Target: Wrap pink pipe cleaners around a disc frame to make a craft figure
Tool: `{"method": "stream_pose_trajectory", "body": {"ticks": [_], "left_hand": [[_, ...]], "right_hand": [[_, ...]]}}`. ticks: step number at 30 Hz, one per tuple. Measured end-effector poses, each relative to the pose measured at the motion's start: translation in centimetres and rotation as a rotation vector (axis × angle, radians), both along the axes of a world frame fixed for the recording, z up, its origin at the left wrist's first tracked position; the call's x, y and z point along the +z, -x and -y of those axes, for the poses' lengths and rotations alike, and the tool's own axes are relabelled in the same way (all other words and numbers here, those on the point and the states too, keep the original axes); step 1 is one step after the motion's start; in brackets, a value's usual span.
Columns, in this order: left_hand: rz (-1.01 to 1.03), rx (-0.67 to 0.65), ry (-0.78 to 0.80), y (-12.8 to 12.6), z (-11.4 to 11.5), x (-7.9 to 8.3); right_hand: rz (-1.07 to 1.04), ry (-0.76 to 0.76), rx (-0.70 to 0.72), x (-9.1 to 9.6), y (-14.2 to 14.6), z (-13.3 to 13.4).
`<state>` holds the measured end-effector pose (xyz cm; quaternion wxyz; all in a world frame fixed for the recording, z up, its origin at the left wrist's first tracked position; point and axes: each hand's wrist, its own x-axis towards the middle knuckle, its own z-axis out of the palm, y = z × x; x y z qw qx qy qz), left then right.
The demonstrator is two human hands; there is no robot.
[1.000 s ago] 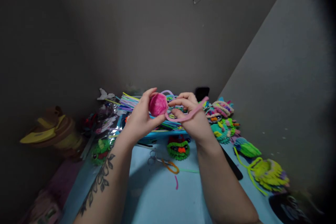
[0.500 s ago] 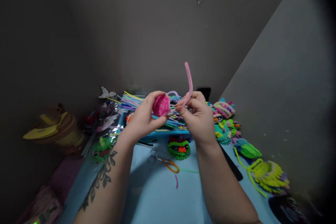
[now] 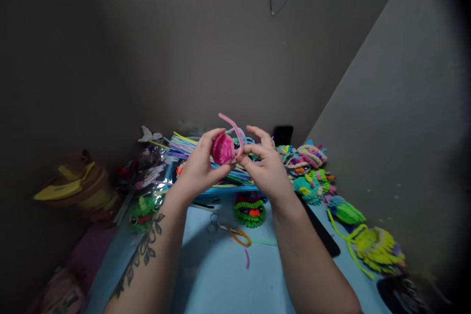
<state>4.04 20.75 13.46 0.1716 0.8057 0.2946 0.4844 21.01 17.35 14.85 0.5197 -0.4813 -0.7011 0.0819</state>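
Observation:
My left hand is closed around a small pink cup-shaped piece made of fuzzy pipe cleaners, its hollow facing me. From its right rim a light pink pipe cleaner rises and bends over to the left. My right hand pinches that pipe cleaner near the rim between thumb and a finger, with the index finger lifted away. Behind both hands lies a heap of pastel pipe cleaners in a blue tray.
On the blue table lie scissors, an orange loop, a pink scrap and a green fuzzy figure. Several colourful figures line the right side, by a black phone-like slab. A brown pot-like object stands left.
The light pink pipe cleaner, upright before, now leans left over the cup-shaped piece. My right hand has shifted slightly left and its index finger has lifted. My left hand keeps its hold.

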Motion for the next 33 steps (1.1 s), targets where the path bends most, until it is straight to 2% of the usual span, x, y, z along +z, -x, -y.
{"method": "stream_pose_trajectory", "body": {"ticks": [7,15,22,29,31,33], "left_hand": [[-0.036,0.028,-0.013,-0.1,-0.1,-0.2],[-0.013,0.020,-0.002,-0.7,-0.1,-0.6],[-0.020,0.026,0.042,-0.4,-0.2,-0.4],[0.016,0.023,0.038,-0.1,-0.3,0.1],[0.004,0.031,0.033,0.0,-0.3,0.0],[-0.027,0.048,0.021,0.0,-0.4,0.0]], "right_hand": [[-0.047,0.062,0.045,-0.4,0.6,-0.3],[-0.120,0.000,0.046,-0.9,0.6,-0.7],[-0.069,0.035,0.041,-0.9,0.6,-0.8],[-0.236,-0.088,-0.031,-0.2,-0.1,-0.5],[-0.268,-0.066,0.078,0.7,-0.1,0.7],[-0.211,0.042,0.449,1.4,-0.1,2.8]]}}
